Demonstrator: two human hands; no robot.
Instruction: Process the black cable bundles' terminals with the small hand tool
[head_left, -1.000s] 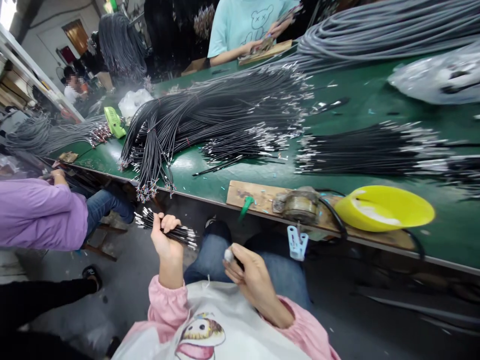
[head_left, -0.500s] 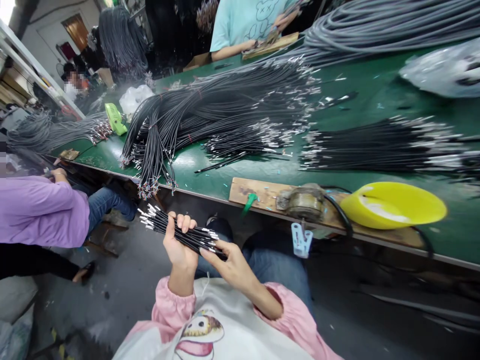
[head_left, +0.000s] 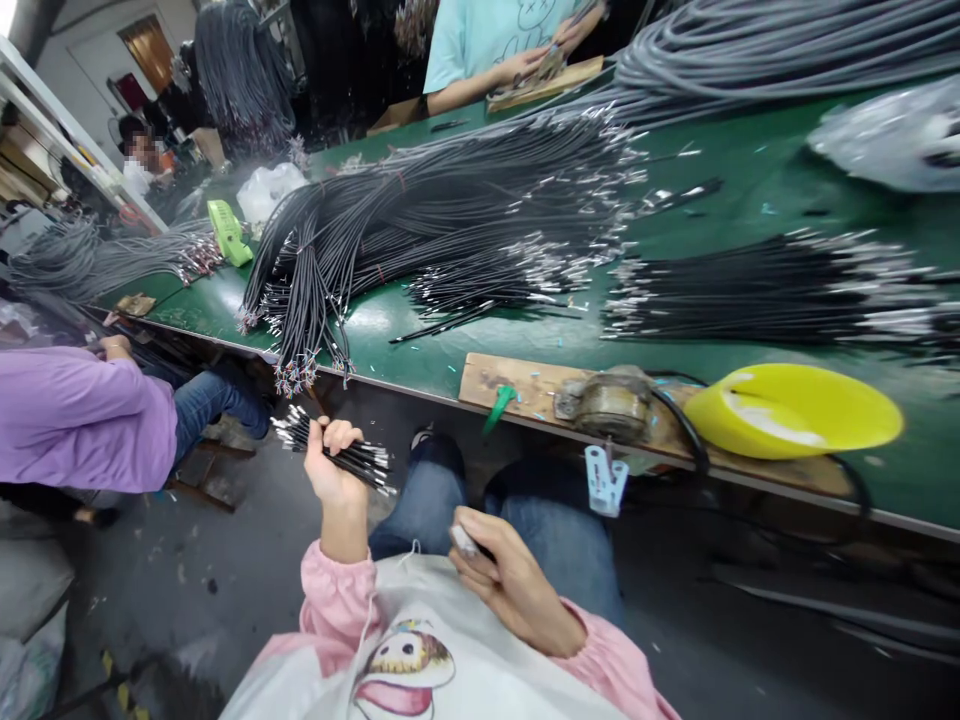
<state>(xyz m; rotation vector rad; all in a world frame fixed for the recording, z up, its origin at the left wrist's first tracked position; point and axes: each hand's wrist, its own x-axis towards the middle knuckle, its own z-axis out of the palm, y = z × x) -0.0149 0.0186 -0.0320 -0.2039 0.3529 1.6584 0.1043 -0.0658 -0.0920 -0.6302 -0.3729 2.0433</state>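
My left hand (head_left: 336, 465) is wrapped round a bundle of short black cables (head_left: 360, 460) above the floor, left of my knees. Their white and silver ends fan out on both sides of the fist. Over my lap, my right hand (head_left: 504, 580) is closed on a small dark object with a whitish end (head_left: 463, 541). The fingers cover most of that object, so its kind does not show. A gap separates the two hands.
On the green table (head_left: 420, 365) lie long grey cables (head_left: 420, 200) and a pile of black cables (head_left: 735, 290). A wooden board (head_left: 525, 385) at the edge bears a round metal device (head_left: 611, 405) and a yellow scoop-shaped container (head_left: 795, 410). Co-workers sit opposite and at left.
My right hand has left the cable bundle and moved down and right, now closed on a small dark object. My left hand has shifted slightly left with the bundle.
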